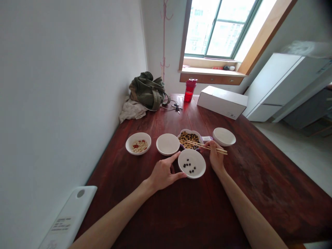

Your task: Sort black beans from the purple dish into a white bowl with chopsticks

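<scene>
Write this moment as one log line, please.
Left hand: touching bowl with dark beans | Right hand: holding chopsticks | Tips: at mixed beans

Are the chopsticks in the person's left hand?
No, the right hand holds the chopsticks, while the left hand steadies a white bowl with dark beans inside.

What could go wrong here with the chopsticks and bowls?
- Small beans might slip off: the chopsticks in the right hand have thin tips, over the mixed beans.
- The front bowl could slide or tip if pressed: the left hand touches only its left side.
- A knock might reach the scalloped dish, close behind that bowl.
</scene>
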A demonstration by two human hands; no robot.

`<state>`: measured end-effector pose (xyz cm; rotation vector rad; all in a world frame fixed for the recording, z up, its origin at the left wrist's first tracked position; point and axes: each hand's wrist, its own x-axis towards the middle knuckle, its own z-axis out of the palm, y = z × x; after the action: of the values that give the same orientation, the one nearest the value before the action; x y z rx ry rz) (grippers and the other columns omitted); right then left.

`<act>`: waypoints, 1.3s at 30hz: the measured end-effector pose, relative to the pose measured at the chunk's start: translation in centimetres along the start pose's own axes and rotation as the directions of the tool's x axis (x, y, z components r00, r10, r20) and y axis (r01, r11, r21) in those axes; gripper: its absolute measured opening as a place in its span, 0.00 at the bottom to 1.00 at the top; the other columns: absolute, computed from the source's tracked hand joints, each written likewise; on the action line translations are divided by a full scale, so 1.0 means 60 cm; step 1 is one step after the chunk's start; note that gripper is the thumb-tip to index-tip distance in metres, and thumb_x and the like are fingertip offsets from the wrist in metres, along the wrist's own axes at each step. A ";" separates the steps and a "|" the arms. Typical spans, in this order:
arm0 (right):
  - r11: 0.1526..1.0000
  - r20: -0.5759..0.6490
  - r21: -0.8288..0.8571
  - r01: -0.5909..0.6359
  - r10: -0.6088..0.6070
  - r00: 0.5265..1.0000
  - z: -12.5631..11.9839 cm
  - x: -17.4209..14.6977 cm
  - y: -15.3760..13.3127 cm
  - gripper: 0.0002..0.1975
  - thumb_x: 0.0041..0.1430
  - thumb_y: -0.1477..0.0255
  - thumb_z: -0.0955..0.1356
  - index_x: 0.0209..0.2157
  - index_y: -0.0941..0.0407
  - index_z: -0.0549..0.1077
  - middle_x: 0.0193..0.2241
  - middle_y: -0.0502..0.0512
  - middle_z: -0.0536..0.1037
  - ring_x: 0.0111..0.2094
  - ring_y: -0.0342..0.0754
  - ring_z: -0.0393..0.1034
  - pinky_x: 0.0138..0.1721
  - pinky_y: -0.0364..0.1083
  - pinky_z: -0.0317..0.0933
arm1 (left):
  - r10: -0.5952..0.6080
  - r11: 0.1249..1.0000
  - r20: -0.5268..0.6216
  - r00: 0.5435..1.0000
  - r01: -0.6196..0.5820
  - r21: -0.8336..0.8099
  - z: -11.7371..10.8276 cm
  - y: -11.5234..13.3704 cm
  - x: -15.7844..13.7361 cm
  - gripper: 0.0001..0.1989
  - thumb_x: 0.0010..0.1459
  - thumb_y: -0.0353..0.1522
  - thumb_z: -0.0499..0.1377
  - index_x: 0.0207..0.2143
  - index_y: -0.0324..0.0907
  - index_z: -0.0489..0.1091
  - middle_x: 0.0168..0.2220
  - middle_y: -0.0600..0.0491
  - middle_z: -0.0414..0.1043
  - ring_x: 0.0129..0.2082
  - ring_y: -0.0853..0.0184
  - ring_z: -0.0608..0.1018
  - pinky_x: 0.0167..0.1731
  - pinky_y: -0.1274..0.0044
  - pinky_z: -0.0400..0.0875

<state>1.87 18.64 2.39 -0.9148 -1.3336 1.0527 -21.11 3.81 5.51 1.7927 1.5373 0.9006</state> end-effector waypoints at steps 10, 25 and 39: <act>0.998 0.021 -0.047 0.041 -0.040 0.999 0.000 -0.004 -0.007 0.23 0.66 0.50 0.66 0.29 0.53 0.77 0.25 0.52 0.81 0.25 0.50 0.76 0.30 0.48 0.71 | -0.003 1.000 -0.001 1.000 0.003 0.001 -0.001 0.001 0.000 0.48 0.54 0.53 0.68 0.69 0.41 0.58 0.33 0.52 0.79 0.27 0.64 0.79 0.33 0.75 0.73; 0.996 0.003 -0.079 0.030 -0.030 1.000 0.001 -0.007 -0.007 0.23 0.66 0.50 0.66 0.29 0.53 0.77 0.26 0.53 0.82 0.26 0.51 0.77 0.30 0.48 0.71 | -0.001 1.000 0.000 1.000 0.001 0.009 0.000 -0.001 0.000 0.47 0.55 0.53 0.67 0.69 0.40 0.58 0.31 0.53 0.79 0.27 0.64 0.79 0.33 0.75 0.73; 0.985 -0.125 0.171 -0.029 0.051 0.991 -0.006 0.011 0.007 0.24 0.65 0.48 0.66 0.27 0.54 0.75 0.22 0.51 0.78 0.22 0.49 0.75 0.28 0.49 0.70 | 0.002 1.000 -0.006 1.000 -0.002 0.003 -0.001 0.002 0.000 0.47 0.54 0.52 0.68 0.69 0.40 0.58 0.37 0.50 0.81 0.27 0.65 0.79 0.35 0.74 0.74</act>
<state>2.15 19.40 2.15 -0.8703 -1.1055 1.1016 -21.11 3.78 5.64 1.7961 1.5419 0.9061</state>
